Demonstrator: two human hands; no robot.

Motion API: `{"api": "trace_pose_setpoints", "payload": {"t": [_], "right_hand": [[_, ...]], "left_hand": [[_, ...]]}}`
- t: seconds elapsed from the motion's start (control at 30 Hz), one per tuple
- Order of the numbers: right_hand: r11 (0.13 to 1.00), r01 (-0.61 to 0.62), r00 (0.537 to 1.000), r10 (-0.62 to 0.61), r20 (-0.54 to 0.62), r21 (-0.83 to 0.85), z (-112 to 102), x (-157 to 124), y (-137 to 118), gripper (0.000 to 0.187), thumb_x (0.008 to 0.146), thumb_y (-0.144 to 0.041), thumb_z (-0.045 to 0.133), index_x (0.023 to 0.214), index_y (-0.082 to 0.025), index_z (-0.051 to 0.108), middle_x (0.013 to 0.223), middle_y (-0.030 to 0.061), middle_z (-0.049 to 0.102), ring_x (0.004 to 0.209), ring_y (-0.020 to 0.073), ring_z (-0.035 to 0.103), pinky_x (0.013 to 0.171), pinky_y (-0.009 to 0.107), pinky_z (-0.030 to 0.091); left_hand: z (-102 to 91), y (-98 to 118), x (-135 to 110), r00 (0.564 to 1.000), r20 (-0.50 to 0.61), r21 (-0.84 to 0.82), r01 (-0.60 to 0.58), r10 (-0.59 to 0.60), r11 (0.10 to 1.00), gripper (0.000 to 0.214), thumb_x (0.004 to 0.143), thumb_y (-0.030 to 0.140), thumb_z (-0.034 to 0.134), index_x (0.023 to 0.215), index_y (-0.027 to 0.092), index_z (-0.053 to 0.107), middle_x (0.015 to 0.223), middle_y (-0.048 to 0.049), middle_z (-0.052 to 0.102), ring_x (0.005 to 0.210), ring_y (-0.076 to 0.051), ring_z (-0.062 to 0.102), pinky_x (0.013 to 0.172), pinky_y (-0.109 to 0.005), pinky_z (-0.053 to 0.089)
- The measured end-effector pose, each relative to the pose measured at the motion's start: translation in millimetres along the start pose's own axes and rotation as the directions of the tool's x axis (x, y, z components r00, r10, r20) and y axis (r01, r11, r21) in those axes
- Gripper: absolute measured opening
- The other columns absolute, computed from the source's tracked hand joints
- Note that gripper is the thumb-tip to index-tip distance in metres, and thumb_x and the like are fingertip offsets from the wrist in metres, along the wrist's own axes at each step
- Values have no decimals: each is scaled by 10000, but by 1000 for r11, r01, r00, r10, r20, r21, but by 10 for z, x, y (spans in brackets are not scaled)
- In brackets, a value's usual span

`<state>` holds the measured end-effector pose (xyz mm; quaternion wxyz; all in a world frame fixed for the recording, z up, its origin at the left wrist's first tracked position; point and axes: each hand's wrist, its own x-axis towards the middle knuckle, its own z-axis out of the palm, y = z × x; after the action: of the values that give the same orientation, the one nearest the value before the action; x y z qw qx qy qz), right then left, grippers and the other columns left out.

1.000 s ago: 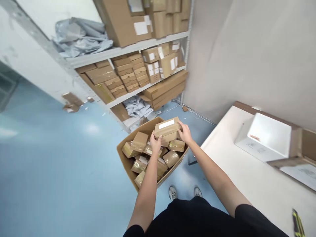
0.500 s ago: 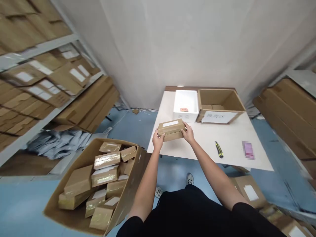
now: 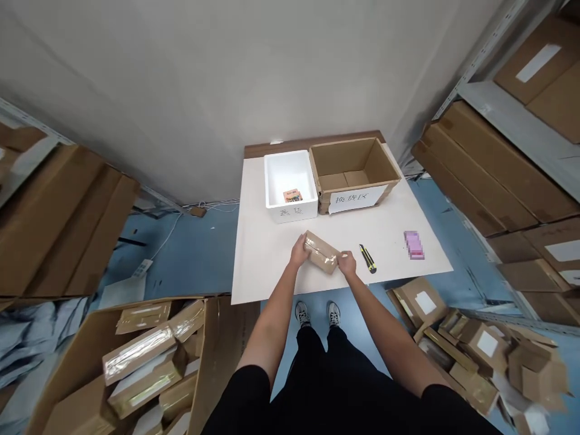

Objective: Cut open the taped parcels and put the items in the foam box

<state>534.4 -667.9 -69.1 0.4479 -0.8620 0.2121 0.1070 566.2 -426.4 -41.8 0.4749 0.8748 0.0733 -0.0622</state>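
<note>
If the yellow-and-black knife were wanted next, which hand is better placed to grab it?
Probably the right hand: the knife lies close beside it, while the left hand grips the opposite end of the parcel. The right would first have to release its own end.

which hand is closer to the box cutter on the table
Right: the right hand is just left of the box cutter, apart from it; the left hand is farther off, at the opposite end of the small cardboard box.

Even light w/ glare on held pkg [image 3: 321,252], purple obj [image 3: 414,245] pixelated, edges stretched.
</note>
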Motion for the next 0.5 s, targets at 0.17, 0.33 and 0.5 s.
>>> {"api": "trace_pose_setpoints", "payload": {"t": [0.17,0.33,0.5], "right_hand": [[998,-45,996,42,-76,-32,162,72,162,312,924,-490,532,985,-214,663,919,128,747,878,295,733,804,394,595],[994,96,994,-93,-51,51,50,217,89,456,859,-384,566,1268,-198,642,1180,120,758,1005,277,737,920,416,589],[990,49,989,-29,148,-134,266,-65,-49,360,866,-328,640,1195,-197,702,1175,90,780,1084,267,727,975,379,558]], "left_hand": [[165,-128,108,989,-98,146,125,-112,981,849,805,369,842,1560,221,481,1731,-218,296,1616,-411,247,1257,-603,321],[392,-301,-350,981,-110,46,163,-157,986,828,929,451,707,1638,203,359,1737,-223,280,1609,-381,288,1253,-551,357],[449,-354,-464,989,114,-29,93,-89,995,1062,841,461,809,1693,177,241,1790,-197,89,1646,-356,168,1266,-478,360]]}}
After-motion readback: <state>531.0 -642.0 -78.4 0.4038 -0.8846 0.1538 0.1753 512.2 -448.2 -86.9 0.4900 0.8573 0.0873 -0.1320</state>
